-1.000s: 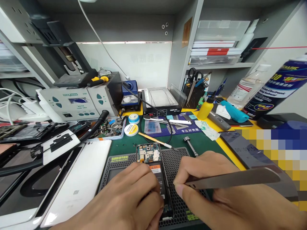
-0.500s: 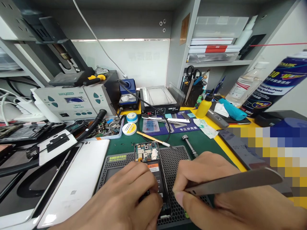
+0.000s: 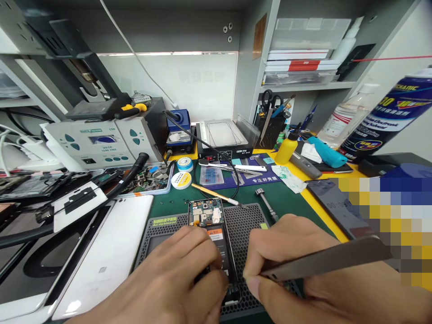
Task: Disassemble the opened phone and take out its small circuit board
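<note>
An opened phone (image 3: 218, 216) lies lengthwise on a dark honeycomb mat (image 3: 248, 265), its circuit board bare at the top and its battery below. My left hand (image 3: 178, 274) rests over the lower left part of the phone, fingers curled and closed against it; what the fingertips touch is hidden. To the right of the phone, my right hand (image 3: 290, 265) pinches flat metal tweezers (image 3: 324, 261), with the broad end pointing back to the right. Their tips are hidden by my fingers.
A screwdriver-like tool (image 3: 266, 204) and a yellow-handled brush (image 3: 216, 195) lie beyond the mat. On the left are a white phone back panel (image 3: 104, 265) and a hot-air station (image 3: 97, 141). A yellow bottle (image 3: 286, 148) and a blue spray can (image 3: 388, 117) stand at the right.
The view has shifted slightly. Both hands keep nearly the same places and grips, and the tweezers' broad end has tilted a little.
</note>
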`<state>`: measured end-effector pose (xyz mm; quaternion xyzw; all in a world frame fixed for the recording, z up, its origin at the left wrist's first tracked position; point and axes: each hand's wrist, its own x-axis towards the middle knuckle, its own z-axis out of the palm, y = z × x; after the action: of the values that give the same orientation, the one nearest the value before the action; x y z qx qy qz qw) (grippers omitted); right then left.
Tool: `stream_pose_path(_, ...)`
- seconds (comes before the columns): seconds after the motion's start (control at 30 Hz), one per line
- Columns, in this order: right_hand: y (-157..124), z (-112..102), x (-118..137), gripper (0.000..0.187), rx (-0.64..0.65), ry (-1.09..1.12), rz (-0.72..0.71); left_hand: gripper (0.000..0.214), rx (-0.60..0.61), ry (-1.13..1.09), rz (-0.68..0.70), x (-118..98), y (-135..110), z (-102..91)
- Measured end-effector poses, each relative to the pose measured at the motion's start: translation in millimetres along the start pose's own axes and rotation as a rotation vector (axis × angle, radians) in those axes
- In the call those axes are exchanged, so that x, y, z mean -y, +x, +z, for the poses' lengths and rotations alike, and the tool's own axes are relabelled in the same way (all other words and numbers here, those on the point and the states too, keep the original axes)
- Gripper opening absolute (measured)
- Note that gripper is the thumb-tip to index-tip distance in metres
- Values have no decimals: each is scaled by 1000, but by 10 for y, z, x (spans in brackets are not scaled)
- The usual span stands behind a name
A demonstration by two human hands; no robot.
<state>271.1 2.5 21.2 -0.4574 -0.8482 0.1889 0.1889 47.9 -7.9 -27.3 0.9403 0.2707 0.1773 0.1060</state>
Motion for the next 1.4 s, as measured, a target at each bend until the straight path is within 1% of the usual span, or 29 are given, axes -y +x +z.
stream_pose_path(0.1, -14, -29, -15, 14, 13, 20, 0, 20, 11, 6, 7, -19, 4, -1)
stream_pose_path(0.17, -39, -63, -43, 16, 43, 48, -7, 18, 5, 23, 16, -24, 7, -1)
stream_pose_path(0.3, -52, -150, -94, 22, 209, 115, -70, 16, -14, 61, 28, -27, 12, -2)
stream_pose_path(0.4, -41, -145, -103, 23, 269, 118, -95, 15, -26, 66, 23, -33, 10, 2)
stream_pose_path(0.47, -42, -100, -100, 23, 228, 94, -82, 15, -29, 61, 20, -34, 4, 11)
stream_pose_path(0.53, -47, -56, -97, 22, 145, 62, -52, 15, -32, 42, 13, -30, -4, 25)
stream_pose_path(0.6, -48, -45, -98, 23, 103, 53, -43, 14, -32, 27, 10, -22, -6, 39)
stream_pose_path(0.63, -47, -51, -99, 22, 132, 67, -49, 14, -38, 28, 4, -17, -4, 44)
stream_pose_path(0.67, -47, -59, -99, 21, 220, 106, -96, 15, -44, 33, 2, -13, 1, 46)
stream_pose_path(0.7, -51, -65, -98, 20, 254, 123, -113, 15, -42, 36, 3, -10, 9, 46)
stream_pose_path(0.73, -60, -64, -94, 20, 261, 114, -100, 15, -40, 39, -1, -9, 17, 43)
stream_pose_path(0.77, -75, -55, -89, 20, 223, 99, -94, 15, -38, 40, 0, -10, 24, 37)
stream_pose_path(0.8, -95, -38, -84, 21, 149, 64, -53, 15, -33, 40, -4, -14, 30, 30)
stream_pose_path(0.83, -118, -16, -80, 22, 105, 51, -38, 15, -30, 41, -6, -20, 33, 21)
stream_pose_path(0.9, -165, 26, -77, 23, 69, 55, -28, 16, -29, 48, -16, -35, 33, 3)
stream_pose_path(1.03, -176, 38, -80, 20, 88, 94, -4, 15, -6, 56, -2, -60, 28, -21)
stream_pose_path(1.2, -43, -11, -45, 11, 75, 127, 46, 14, -10, 33, -13, -57, 70, -5)
stream_pose_path(1.3, -5, -13, -21, 10, 78, 132, 52, 12, 1, 44, -27, -42, 89, 12)
stream_pose_path(1.4, -39, -4, -20, 11, 92, 127, 55, 12, 6, 26, -47, -42, 83, 15)
